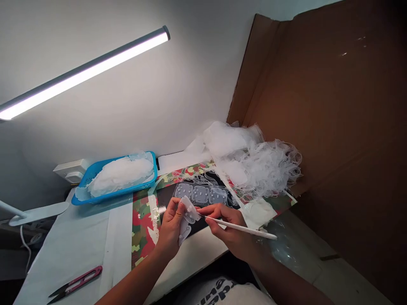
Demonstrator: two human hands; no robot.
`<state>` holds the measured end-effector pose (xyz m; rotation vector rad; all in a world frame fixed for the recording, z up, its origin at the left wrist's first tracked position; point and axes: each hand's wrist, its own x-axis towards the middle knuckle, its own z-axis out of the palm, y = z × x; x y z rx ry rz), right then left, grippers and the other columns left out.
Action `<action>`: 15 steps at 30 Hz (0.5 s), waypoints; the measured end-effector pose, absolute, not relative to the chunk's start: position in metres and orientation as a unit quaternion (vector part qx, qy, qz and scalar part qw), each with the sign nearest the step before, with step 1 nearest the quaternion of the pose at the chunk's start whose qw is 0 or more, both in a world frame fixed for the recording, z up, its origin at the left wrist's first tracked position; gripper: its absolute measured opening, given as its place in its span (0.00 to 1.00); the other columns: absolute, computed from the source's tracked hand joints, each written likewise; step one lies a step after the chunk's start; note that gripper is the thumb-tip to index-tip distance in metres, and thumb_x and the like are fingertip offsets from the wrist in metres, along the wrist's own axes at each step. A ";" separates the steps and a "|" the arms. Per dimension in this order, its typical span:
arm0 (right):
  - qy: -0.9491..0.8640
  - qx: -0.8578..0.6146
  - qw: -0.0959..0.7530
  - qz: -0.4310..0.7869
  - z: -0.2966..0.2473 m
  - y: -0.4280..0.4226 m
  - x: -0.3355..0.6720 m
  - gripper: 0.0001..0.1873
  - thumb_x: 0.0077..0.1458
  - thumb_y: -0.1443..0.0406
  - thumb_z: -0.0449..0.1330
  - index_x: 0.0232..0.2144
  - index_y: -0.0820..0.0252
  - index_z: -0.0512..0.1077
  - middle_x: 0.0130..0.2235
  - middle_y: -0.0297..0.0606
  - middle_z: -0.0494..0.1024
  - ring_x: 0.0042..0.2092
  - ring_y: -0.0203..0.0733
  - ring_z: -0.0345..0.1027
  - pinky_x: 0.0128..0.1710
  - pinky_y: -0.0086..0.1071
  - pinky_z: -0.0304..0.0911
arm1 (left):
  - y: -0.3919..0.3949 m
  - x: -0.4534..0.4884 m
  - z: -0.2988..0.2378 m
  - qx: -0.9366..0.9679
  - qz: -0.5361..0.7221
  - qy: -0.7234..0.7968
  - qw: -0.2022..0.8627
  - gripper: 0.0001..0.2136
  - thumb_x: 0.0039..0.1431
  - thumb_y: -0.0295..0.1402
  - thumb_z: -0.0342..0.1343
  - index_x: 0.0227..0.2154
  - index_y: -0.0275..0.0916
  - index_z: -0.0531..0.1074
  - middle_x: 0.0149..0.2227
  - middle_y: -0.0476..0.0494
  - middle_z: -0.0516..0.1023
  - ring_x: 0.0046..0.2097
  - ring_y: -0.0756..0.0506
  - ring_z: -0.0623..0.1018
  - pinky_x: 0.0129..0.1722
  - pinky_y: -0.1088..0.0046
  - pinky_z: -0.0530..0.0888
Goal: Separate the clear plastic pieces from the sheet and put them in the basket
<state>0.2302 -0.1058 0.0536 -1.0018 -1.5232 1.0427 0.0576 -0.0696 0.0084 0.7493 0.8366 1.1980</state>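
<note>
My left hand [172,224] pinches a translucent, rubbery-looking moulded sheet [190,210] with small round bumps, and part of it hangs below the fingers. In my right hand [230,228] is a slim tool with a white handle [243,228]. Its thin dark tip meets the sheet's right edge; what kind of tip it has is too small to tell. Just beyond both hands, a flat strip of similar clear moulded pieces [200,195] lies on a black surface.
A blue basket [155,169] holds a heap of whitish translucent pieces [122,174]. Tangled clear offcuts [270,169] pile up at the back right, before a large cardboard panel [333,101]. Thread snips [76,284] lie at front left. A tube lamp [85,72] hangs above.
</note>
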 end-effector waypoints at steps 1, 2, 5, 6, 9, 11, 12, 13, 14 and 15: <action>-0.630 -0.416 0.497 0.429 0.054 -0.106 0.229 0.07 0.59 0.65 0.58 0.28 0.56 0.70 0.45 0.38 0.80 0.47 0.43 0.74 0.48 0.36 0.66 | -0.070 0.059 0.007 0.330 0.533 0.373 0.684 0.15 0.55 0.42 0.63 0.33 0.40 0.64 0.27 0.54 0.72 0.24 0.55 0.70 0.26 0.82 0.69; -0.630 -0.420 0.495 0.427 0.053 -0.107 0.228 0.07 0.59 0.65 0.58 0.28 0.56 0.70 0.46 0.38 0.80 0.47 0.43 0.74 0.47 0.36 0.66 | -0.070 0.059 0.006 0.328 0.532 0.374 0.685 0.15 0.55 0.42 0.63 0.33 0.40 0.64 0.27 0.54 0.72 0.24 0.55 0.70 0.25 0.82 0.68; -0.635 -0.433 0.480 0.423 0.045 -0.105 0.233 0.07 0.59 0.64 0.59 0.28 0.57 0.70 0.45 0.38 0.80 0.45 0.42 0.75 0.46 0.35 0.66 | -0.066 0.057 0.004 0.337 0.521 0.384 0.684 0.15 0.54 0.43 0.63 0.36 0.41 0.66 0.27 0.53 0.72 0.24 0.54 0.70 0.24 0.82 0.67; -0.637 -0.439 0.473 0.421 0.041 -0.103 0.238 0.07 0.59 0.64 0.59 0.28 0.57 0.70 0.45 0.38 0.80 0.45 0.42 0.74 0.45 0.35 0.66 | -0.063 0.053 0.004 0.344 0.519 0.395 0.676 0.16 0.54 0.43 0.63 0.38 0.41 0.66 0.27 0.53 0.73 0.25 0.54 0.71 0.24 0.82 0.67; -0.628 -0.477 0.467 0.400 0.025 -0.088 0.265 0.08 0.59 0.63 0.58 0.27 0.57 0.70 0.45 0.39 0.80 0.46 0.43 0.73 0.46 0.36 0.65 | -0.047 0.038 0.004 0.383 0.507 0.460 0.620 0.17 0.55 0.49 0.58 0.34 0.40 0.69 0.25 0.52 0.70 0.22 0.54 0.67 0.20 0.81 0.64; -0.609 -0.517 0.472 0.373 0.012 -0.074 0.289 0.09 0.58 0.62 0.58 0.27 0.58 0.69 0.45 0.40 0.80 0.45 0.44 0.73 0.45 0.37 0.64 | -0.037 0.029 0.001 0.454 0.467 0.510 0.562 0.21 0.57 0.52 0.54 0.23 0.38 0.65 0.20 0.53 0.64 0.19 0.54 0.63 0.18 0.80 0.59; -0.605 -0.532 0.468 0.362 0.007 -0.067 0.299 0.09 0.58 0.62 0.58 0.27 0.58 0.69 0.45 0.40 0.80 0.44 0.44 0.73 0.44 0.37 0.64 | -0.034 0.028 -0.001 0.512 0.432 0.527 0.522 0.22 0.57 0.51 0.54 0.20 0.38 0.63 0.18 0.53 0.62 0.18 0.54 0.62 0.18 0.80 0.58; -0.611 -0.538 0.458 0.357 0.001 -0.060 0.308 0.10 0.58 0.62 0.58 0.26 0.58 0.69 0.45 0.40 0.80 0.43 0.44 0.73 0.44 0.38 0.64 | -0.032 0.030 -0.004 0.583 0.392 0.534 0.470 0.20 0.57 0.48 0.55 0.19 0.38 0.63 0.18 0.53 0.62 0.19 0.54 0.63 0.19 0.79 0.59; -0.626 -0.536 0.441 0.356 -0.003 -0.054 0.315 0.10 0.57 0.62 0.58 0.25 0.58 0.69 0.44 0.40 0.80 0.43 0.45 0.73 0.44 0.38 0.64 | -0.032 0.035 -0.007 0.660 0.348 0.529 0.405 0.16 0.58 0.43 0.56 0.21 0.38 0.66 0.20 0.51 0.65 0.20 0.53 0.65 0.21 0.79 0.60; -0.647 -0.526 0.421 0.356 -0.007 -0.049 0.319 0.10 0.56 0.62 0.58 0.24 0.59 0.69 0.43 0.40 0.80 0.43 0.45 0.73 0.44 0.38 0.64 | -0.034 0.042 -0.010 0.733 0.297 0.514 0.332 0.08 0.58 0.37 0.55 0.28 0.38 0.71 0.25 0.49 0.71 0.23 0.52 0.69 0.23 0.78 0.63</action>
